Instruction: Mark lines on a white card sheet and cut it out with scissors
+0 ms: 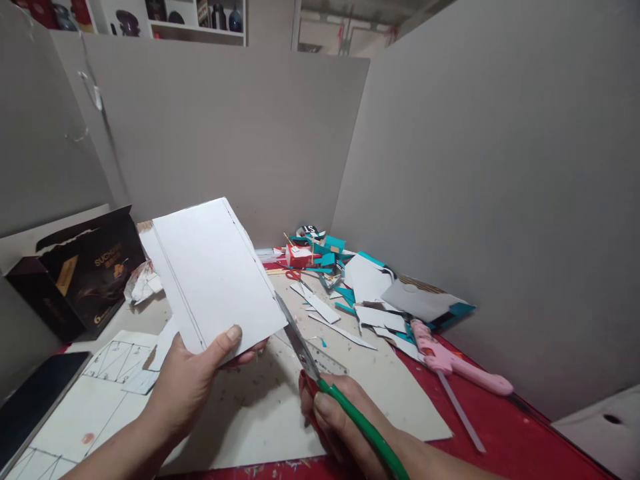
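Note:
My left hand [193, 383] pinches the lower edge of a white card sheet [213, 273] and holds it up tilted, with pencil lines along its edges. My right hand [333, 420] is closed round green-handled scissors [320, 373]. Their blades point up and left and meet the right lower edge of the card sheet. Both hands hover over a large pale cardboard sheet [280, 413] lying on the red table [505, 433].
A pink glue gun [457, 363] lies to the right, by a pile of teal and white card scraps [350, 280]. A black printed box [85, 270] stands at the left, beside a dark tablet [35, 400] and a drawn template sheet [80, 407]. Grey partition walls [475, 167] enclose the desk.

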A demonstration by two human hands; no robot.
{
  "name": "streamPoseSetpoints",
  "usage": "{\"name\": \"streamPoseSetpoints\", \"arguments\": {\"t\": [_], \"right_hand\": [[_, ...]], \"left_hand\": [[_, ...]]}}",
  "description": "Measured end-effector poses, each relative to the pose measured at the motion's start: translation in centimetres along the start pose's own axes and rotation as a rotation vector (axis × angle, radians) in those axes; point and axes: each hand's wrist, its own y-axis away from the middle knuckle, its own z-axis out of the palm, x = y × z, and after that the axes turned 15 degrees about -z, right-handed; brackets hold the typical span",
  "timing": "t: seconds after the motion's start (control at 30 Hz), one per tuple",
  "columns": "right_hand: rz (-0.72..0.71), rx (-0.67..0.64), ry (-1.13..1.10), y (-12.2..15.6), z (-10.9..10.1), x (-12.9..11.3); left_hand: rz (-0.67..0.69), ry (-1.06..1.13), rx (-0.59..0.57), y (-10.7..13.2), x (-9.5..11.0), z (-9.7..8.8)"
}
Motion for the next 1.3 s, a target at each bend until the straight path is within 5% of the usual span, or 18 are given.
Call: {"name": "streamPoseSetpoints", "arguments": {"t": [1.3], "right_hand": [[-0.076,0.005,0.109,-0.4,0.2,-0.8]], "left_hand": [[-0.077,-0.045,0.001,0.4,-0.1,0.1]]}}
